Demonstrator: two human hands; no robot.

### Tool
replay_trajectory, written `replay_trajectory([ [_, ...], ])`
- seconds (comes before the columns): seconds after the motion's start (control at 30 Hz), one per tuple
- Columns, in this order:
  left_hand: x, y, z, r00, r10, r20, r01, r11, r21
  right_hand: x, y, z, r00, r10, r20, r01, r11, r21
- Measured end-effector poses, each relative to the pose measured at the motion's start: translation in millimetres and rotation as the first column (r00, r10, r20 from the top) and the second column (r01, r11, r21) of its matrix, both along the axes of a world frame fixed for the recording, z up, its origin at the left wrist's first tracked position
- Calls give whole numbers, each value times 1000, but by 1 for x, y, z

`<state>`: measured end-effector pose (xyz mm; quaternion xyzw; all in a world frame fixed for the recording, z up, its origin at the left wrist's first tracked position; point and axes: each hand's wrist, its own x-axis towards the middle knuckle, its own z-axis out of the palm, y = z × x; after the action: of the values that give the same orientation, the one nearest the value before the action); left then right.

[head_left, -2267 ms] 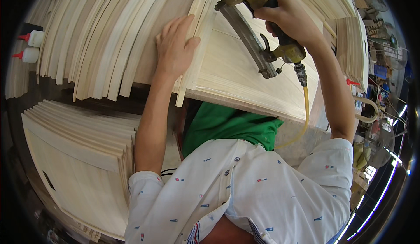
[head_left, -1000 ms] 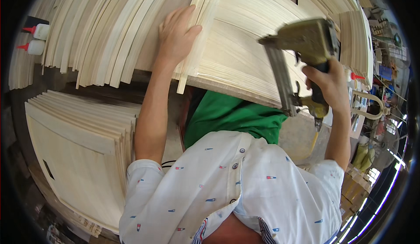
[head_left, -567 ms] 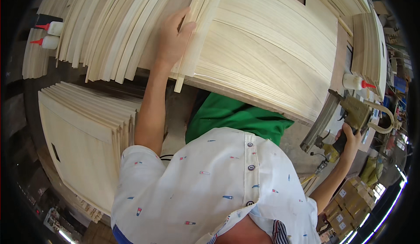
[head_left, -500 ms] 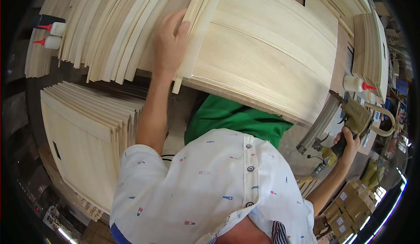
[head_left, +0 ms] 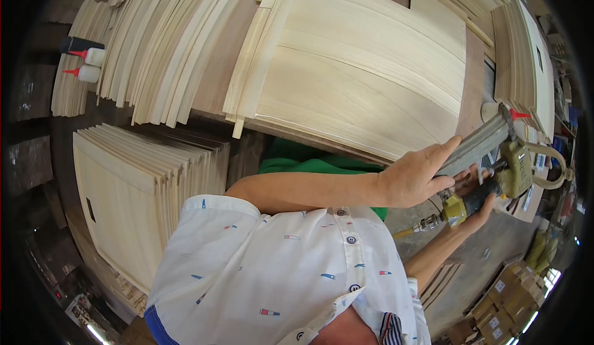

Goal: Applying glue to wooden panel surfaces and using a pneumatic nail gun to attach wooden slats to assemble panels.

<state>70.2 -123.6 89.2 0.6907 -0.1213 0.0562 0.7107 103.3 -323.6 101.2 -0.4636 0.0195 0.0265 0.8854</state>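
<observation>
My right hand (head_left: 479,214) is closed round the handle of a yellow-green air nail gun (head_left: 518,170), held at the right beyond the bench's near corner. An air hose fitting hangs from the handle's lower end. My left hand (head_left: 413,176) reaches across my body, its thumb and fingers closed about the near end of the gun's long grey magazine (head_left: 477,142). Just beyond the hands, a pale wooden panel (head_left: 365,79) with a rectangular slot lies flat on the bench. Narrow wooden strips (head_left: 247,66) lie along its left edge, one jutting past the front.
Rows of thin boards (head_left: 167,42) fill the bench's left side, beside white glue bottles (head_left: 90,73) with red tips. Finished-looking panels (head_left: 117,202) stand stacked at lower left. More panels (head_left: 516,60) lean at the right. Cardboard boxes (head_left: 507,295) sit at lower right.
My left hand has left the wooden strips and swung right to the nail gun's magazine. The gun has turned, its magazine now angled up over the panel's right corner.
</observation>
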Motion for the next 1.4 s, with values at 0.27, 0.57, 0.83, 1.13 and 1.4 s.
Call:
replay_trajectory([
  [0.27, 16, -22, -23, 954, -263, -143, 279, 954, 107, -52, -15, -35, 972, -219, -87, 228, 967, 110],
  [0.57, -12, 3, -60, 733, -616, -288, 675, 712, 193, -102, -36, -65, 789, -610, -76, 614, 779, 127],
  [0.83, 82, 3, -41, 582, -746, -323, 745, 331, 579, -111, -88, -90, 813, -577, -80, 573, 768, 288],
  [1.13, 245, -110, -128, 748, -458, 481, -189, 548, 815, -103, -58, -96, 853, -496, -162, 516, 760, 395],
  [1.4, 246, -117, -126, 746, -501, 438, -154, 510, 846, -98, -51, -91, 843, -506, -184, 538, 773, 335],
])
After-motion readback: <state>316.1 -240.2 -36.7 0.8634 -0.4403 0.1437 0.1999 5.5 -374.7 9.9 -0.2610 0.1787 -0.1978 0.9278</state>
